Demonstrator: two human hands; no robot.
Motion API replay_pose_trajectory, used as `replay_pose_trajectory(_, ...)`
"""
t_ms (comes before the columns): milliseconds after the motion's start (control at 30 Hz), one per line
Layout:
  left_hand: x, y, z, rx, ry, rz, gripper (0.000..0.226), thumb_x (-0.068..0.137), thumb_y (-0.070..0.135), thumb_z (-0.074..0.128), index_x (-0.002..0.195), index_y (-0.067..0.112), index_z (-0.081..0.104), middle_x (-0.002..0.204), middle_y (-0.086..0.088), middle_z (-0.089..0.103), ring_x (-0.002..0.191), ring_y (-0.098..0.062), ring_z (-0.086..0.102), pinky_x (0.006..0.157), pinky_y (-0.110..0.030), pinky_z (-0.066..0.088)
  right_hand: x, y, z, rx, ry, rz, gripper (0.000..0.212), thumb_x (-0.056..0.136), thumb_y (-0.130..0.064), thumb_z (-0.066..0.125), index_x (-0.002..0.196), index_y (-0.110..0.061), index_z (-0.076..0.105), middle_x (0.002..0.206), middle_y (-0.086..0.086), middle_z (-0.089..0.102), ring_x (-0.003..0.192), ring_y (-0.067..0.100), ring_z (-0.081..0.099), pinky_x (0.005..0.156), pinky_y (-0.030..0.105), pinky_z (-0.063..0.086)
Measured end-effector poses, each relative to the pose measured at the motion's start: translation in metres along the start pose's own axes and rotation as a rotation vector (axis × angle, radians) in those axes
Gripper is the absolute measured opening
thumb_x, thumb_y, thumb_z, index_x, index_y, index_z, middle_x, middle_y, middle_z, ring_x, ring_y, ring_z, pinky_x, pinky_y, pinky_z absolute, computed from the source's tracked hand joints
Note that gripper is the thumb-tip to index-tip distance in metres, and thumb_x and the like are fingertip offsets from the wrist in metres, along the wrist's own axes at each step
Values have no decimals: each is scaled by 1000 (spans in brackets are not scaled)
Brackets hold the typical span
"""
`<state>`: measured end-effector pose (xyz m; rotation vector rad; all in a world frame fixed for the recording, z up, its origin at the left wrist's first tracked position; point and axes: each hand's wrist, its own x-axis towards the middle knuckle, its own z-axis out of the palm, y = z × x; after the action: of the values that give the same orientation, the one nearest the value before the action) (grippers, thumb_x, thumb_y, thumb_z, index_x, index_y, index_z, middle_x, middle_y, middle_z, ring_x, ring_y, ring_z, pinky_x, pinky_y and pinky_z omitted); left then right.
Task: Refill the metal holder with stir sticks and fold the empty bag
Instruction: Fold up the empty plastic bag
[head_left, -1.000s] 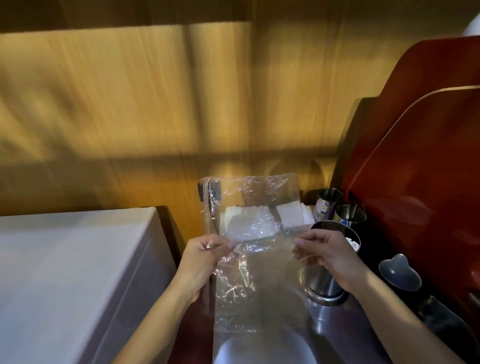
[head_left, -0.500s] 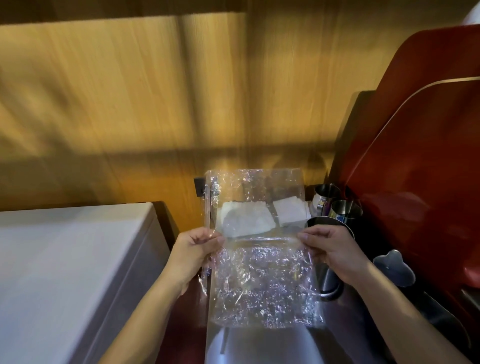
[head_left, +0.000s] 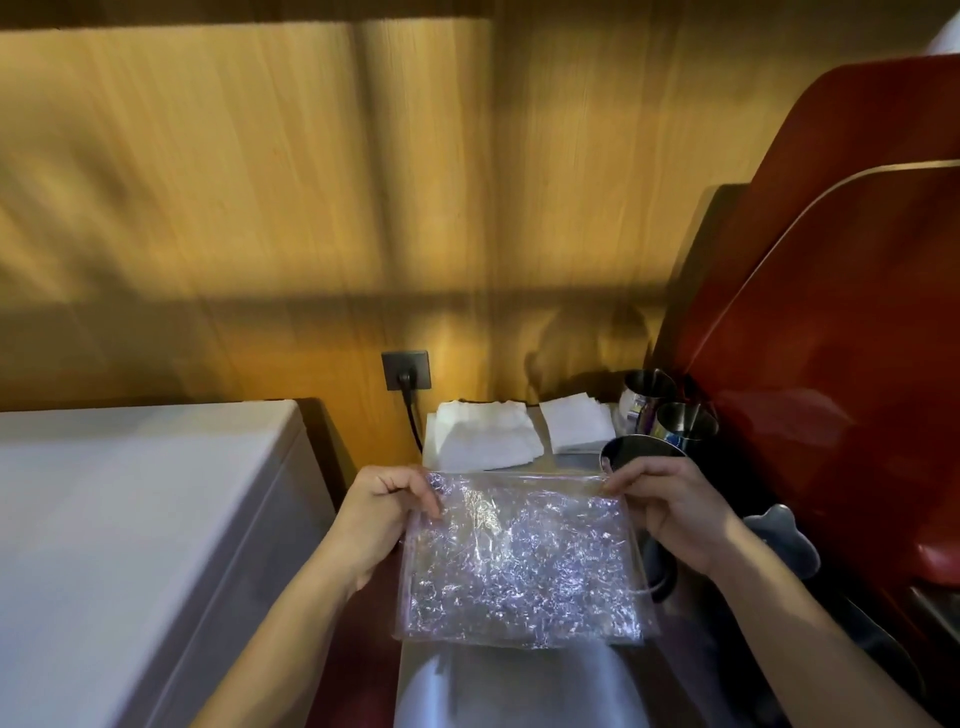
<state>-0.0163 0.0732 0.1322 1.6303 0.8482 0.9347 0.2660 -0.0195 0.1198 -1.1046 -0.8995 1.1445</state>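
Observation:
The empty clear plastic bag (head_left: 519, 561) is folded over into a crinkled rectangle and held flat above the steel counter. My left hand (head_left: 382, 512) pinches its upper left corner. My right hand (head_left: 675, 512) pinches its upper right corner. Just behind my right hand stands the round metal holder (head_left: 631, 451); only its dark rim shows and I cannot see what is inside it.
Two smaller metal cups (head_left: 680, 418) stand behind the holder. White napkin stacks (head_left: 480, 434) lie by the wooden wall, below a dark socket with a plugged cable (head_left: 406, 371). A red machine (head_left: 831, 338) fills the right side. A white cabinet (head_left: 130, 545) stands at the left.
The bag's upper half has been folded down toward me, so the bag is now half as tall. Both hands stayed on its side edges, and the napkins behind are now uncovered.

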Motion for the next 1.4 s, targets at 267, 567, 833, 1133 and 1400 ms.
replay_pose_trajectory(267, -2, -3, 6, 2, -94, -70, 46, 76, -33, 25, 74, -7, 64, 75, -9, 63, 65, -16, 58, 61, -26, 45, -6, -4, 10, -358, 22, -18, 27, 68, -14, 76, 90, -10, 60, 88, 10, 62, 74, 24, 58, 57, 24, 50)
replay_pose_trajectory(567, -12, -1, 29, 81, -262, -99, 71, 72, 30, 77, 130, 32, 37, 116, 3, 60, 109, -8, 57, 92, -24, 45, -12, -19, 39, -589, -351, -51, 39, 76, 17, 53, 92, -17, 64, 89, 7, 59, 74, 21, 62, 67, 41, 52)
replay_pose_trajectory(833, -18, -18, 64, -1, -285, -216, 4, 79, 5, 69, 81, 5, 66, 72, -1, 69, 69, -12, 65, 63, -21, 52, -7, -21, 52, -668, -411, -85, 46, 77, 7, 63, 101, -32, 65, 88, 2, 62, 77, 21, 56, 69, 31, 50)
replay_pose_trajectory(1133, -18, -14, 45, -320, -35, -206, 3, 78, 2, 65, 79, 0, 63, 65, 3, 71, 63, -9, 66, 59, -26, 51, -9, 0, 36, -318, -93, 17, 43, 71, 0, 73, 109, -14, 59, 86, 7, 72, 75, 16, 67, 64, 24, 51)
replay_pose_trajectory(1400, -13, -8, 40, -415, 43, -209, 23, 77, 13, 67, 90, -3, 58, 87, -20, 60, 86, -32, 56, 88, -47, 44, -13, 19, 56, -261, -40, 39, 8, 78, -3, 67, 82, -10, 68, 65, -1, 69, 54, 6, 59, 50, 14, 45)
